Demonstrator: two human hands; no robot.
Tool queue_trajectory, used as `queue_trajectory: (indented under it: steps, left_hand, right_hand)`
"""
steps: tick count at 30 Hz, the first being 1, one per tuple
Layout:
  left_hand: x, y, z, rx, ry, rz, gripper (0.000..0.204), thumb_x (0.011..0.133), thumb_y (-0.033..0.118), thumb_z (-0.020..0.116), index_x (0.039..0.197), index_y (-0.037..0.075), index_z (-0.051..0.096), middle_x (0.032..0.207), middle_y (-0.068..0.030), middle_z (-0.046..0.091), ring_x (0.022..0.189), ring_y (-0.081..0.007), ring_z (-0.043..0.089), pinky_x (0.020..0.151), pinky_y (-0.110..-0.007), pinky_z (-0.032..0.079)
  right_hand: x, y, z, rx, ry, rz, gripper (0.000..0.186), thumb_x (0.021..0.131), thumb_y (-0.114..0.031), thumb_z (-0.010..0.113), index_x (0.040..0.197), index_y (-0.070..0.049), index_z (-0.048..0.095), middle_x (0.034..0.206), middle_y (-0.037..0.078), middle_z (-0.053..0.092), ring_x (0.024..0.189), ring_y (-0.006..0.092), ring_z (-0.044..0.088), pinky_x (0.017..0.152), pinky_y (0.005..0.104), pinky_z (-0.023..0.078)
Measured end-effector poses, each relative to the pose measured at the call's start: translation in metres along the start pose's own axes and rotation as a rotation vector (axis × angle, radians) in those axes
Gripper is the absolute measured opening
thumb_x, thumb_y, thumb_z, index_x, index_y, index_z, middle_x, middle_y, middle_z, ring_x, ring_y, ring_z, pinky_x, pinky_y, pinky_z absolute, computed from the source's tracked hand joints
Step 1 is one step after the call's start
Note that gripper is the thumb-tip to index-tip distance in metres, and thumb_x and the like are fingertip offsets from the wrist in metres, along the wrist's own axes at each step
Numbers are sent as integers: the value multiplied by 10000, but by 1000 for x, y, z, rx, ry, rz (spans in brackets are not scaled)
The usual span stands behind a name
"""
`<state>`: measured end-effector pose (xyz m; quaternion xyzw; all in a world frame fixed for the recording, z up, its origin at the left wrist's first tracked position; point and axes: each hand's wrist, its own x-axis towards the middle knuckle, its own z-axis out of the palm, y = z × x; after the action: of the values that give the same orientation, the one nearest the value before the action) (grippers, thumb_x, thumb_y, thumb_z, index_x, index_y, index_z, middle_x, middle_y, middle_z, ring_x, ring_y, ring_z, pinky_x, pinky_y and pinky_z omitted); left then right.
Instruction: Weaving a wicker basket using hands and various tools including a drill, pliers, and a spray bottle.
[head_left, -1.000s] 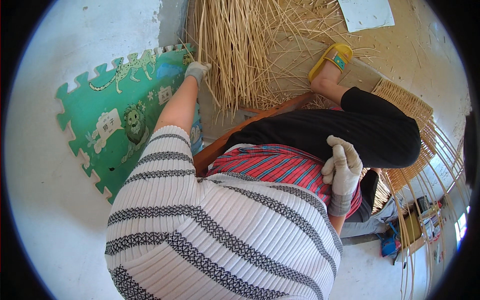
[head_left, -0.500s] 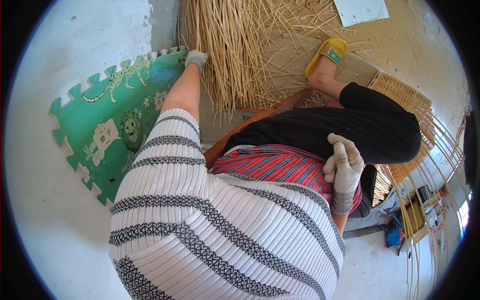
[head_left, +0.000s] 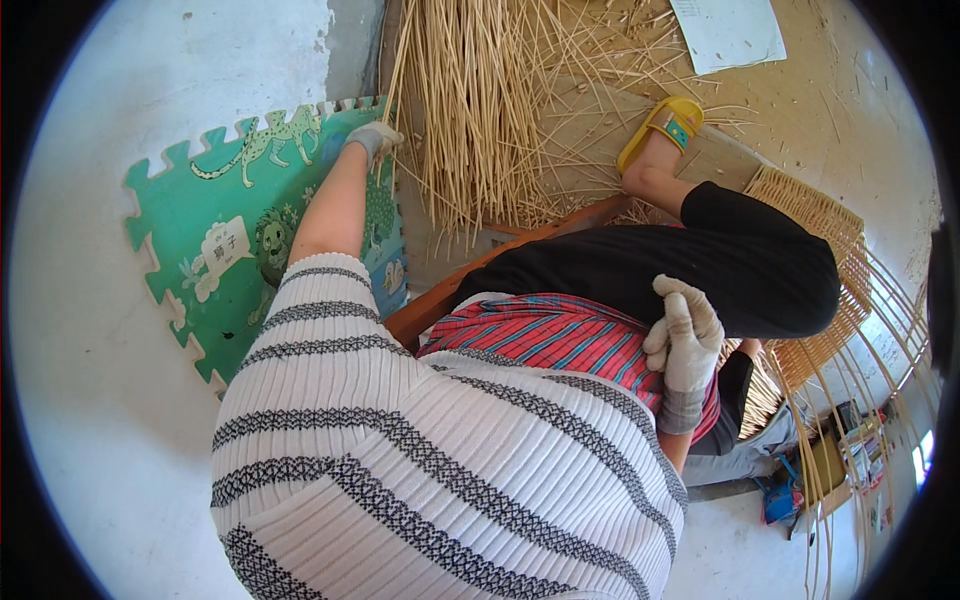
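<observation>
My left hand (head_left: 374, 140), in a pale work glove, reaches out over the edge of the green foam mat. Its fingers are closed around what looks like the end of a thin wicker rod (head_left: 397, 82), at the left side of a large bundle of straw-coloured wicker rods (head_left: 470, 120). My right hand (head_left: 690, 340), also gloved, hovers above my red plaid cloth (head_left: 560, 325) near my lap. Its fingers are loosely bent and apart, with nothing seen in them.
A green puzzle mat (head_left: 225, 215) with animal pictures lies at left. A wooden bar (head_left: 440, 292) runs beside my black-trousered leg (head_left: 640, 265). A part-woven wicker basket (head_left: 800, 195) with long loose stakes stands right. Loose rods and a white sheet (head_left: 735, 35) lie beyond my yellow slipper (head_left: 630, 150).
My left hand has drawn back a little toward me and left, away from the bundle, with a rod apparently trailing along. My right hand has barely moved. The view has shifted slightly.
</observation>
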<state>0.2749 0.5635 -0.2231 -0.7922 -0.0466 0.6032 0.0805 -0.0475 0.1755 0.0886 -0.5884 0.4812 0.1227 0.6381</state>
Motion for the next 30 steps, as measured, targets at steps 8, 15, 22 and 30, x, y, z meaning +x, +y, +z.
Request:
queue_trajectory:
  steps: [8, 15, 22, 30]
  left_hand:
    - [-23, 25, -8, -568, 965, 14, 346, 927, 389, 551, 1125, 146, 697, 1032, -195, 701, 960, -371, 669, 855, -465, 518]
    - [-60, 20, 35, -578, 928, -6, 393, 982, 359, 510, 1267, 95, 571, 1091, -229, 669, 1016, -393, 648, 888, -492, 498]
    - [-134, 7, 77, -986, 585, 40, 311, 1026, 321, 479, 1151, 54, 576, 875, -139, 636, 677, -273, 606, 584, -437, 495]
    - [-281, 21, 42, -1214, -64, 77, 291, 1030, 243, 464, 1076, -22, 576, 883, -182, 670, 639, -298, 695, 705, -461, 641]
  right_hand:
    - [-2, 10, -14, 70, -18, -10, 225, 1020, -155, 544, 1109, -1, 681, 560, 19, 592, 384, 37, 462, 368, 177, 362]
    - [-1, 8, -24, 119, -71, -15, 238, 1022, -186, 549, 1105, -7, 681, 562, 22, 598, 386, 42, 472, 372, 179, 366]
    - [-2, 19, -33, 120, -180, -84, 252, 1027, -203, 540, 1123, -16, 679, 581, 22, 613, 403, 41, 492, 385, 176, 375]
    - [-9, 32, -45, 189, -235, -172, 261, 1035, -209, 522, 1165, -35, 666, 621, 4, 625, 444, 23, 513, 403, 159, 365]
